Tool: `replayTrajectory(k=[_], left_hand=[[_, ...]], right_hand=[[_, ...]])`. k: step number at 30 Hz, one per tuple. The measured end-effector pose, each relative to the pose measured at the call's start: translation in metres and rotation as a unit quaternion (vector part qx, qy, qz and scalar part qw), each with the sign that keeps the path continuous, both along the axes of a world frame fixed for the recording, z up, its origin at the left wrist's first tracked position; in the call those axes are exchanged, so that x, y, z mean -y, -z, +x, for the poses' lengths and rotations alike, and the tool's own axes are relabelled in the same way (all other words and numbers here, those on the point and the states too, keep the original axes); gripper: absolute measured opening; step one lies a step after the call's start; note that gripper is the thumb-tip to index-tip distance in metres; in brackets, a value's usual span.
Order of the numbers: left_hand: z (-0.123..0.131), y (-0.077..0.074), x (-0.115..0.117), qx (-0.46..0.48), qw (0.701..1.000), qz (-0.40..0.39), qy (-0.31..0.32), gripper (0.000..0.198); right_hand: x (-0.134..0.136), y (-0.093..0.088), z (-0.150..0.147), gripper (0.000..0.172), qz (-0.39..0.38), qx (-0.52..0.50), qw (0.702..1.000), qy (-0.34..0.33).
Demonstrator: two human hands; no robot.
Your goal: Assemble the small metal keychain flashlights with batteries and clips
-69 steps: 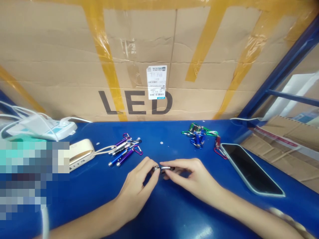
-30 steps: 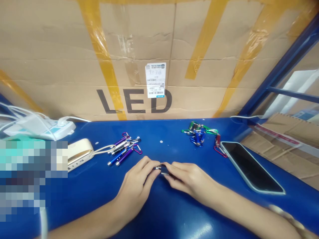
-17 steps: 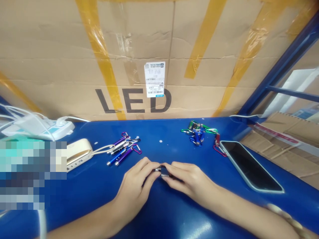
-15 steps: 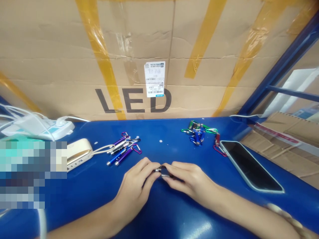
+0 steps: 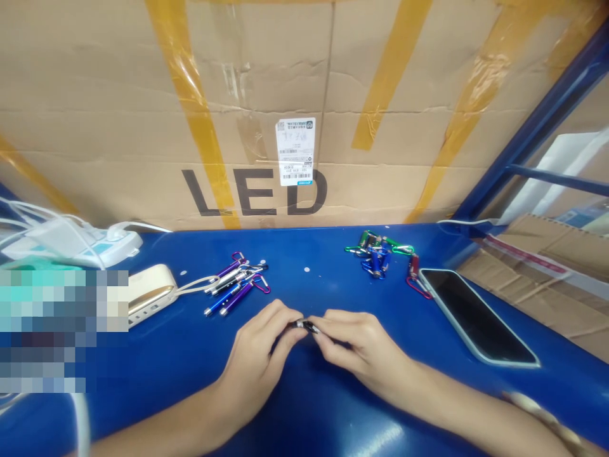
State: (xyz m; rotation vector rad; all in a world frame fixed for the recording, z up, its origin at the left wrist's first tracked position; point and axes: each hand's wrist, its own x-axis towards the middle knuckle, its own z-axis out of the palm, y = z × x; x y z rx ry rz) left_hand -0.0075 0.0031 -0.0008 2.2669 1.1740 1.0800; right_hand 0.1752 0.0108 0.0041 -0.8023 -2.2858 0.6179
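My left hand (image 5: 264, 346) pinches the left end of a small black and silver piece (image 5: 304, 325), mostly hidden by the fingers. On its right side my right hand (image 5: 364, 343) grips a black clip-like part between thumb and fingers. The two hands meet just above the blue table (image 5: 304, 406). Beyond my left hand lies a group of slim metal pens (image 5: 235, 289) in purple, blue, silver and black, with carabiner clips. Farther right sits a pile of short blue and green keychain pieces (image 5: 378, 254), and a red one (image 5: 413, 270) lies beside it.
A phone (image 5: 480, 317) lies at the right. At the left are a cream power bank (image 5: 152, 292) with a strap and a white power strip (image 5: 109, 247) with cables. A large cardboard box (image 5: 266, 82) stands behind the table; flattened cardboard (image 5: 537, 273) is at the right.
The black part between my hands has turned, and its loop shape no longer shows. My fingers have shifted slightly; the things on the table lie as before.
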Motion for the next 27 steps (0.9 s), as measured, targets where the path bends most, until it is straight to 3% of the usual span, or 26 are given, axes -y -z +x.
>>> replayTrajectory(k=[5,8,18,27], left_hand=[[0.0,0.001,0.0,0.003,1.0,-0.015,-0.013,0.02],[-0.001,0.001,0.001,-0.004,1.0,-0.026,-0.007,0.022],[-0.001,0.008,0.002,-0.037,0.999,0.02,0.008,0.022],[0.0,0.006,0.001,-0.04,0.998,0.053,0.003,0.021]], right_hand=[[-0.003,-0.01,0.002,0.026,-0.086,-0.02,0.996,-0.003],[-0.006,-0.012,0.005,0.022,-0.095,-0.025,0.995,-0.016],[-0.003,0.0,0.007,0.027,0.052,-0.007,0.999,-0.011],[-0.002,0.009,0.007,0.031,0.148,0.0,0.989,0.026]])
